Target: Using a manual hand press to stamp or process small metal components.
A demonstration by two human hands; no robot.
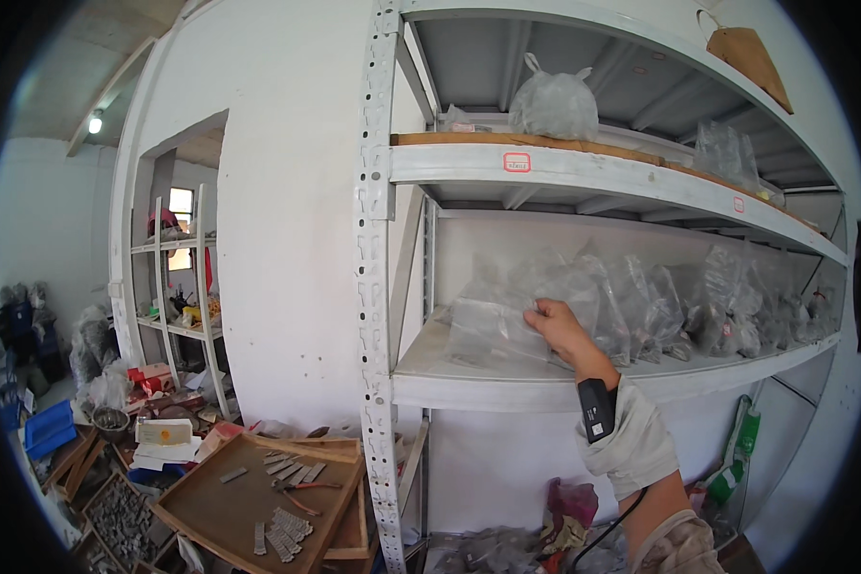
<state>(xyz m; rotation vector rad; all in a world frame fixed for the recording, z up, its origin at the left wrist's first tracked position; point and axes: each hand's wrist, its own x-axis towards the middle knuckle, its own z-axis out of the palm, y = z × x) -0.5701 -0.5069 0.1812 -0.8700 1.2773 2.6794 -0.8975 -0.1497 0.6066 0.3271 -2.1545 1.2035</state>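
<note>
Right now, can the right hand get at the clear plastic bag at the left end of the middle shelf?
Probably yes: the right hand already rests on the clear plastic bag, and nothing stands in front of it.

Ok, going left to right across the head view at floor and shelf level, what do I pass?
Blue plastic bin → brown wooden tray of small grey metal strips → perforated grey metal shelf upright → right hand on a clear plastic bag → green-and-white bag.

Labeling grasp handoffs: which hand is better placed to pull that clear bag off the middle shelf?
Probably the right hand: it is raised to the middle shelf with its fingers on the clear plastic bag. The left hand is not in view.
</note>
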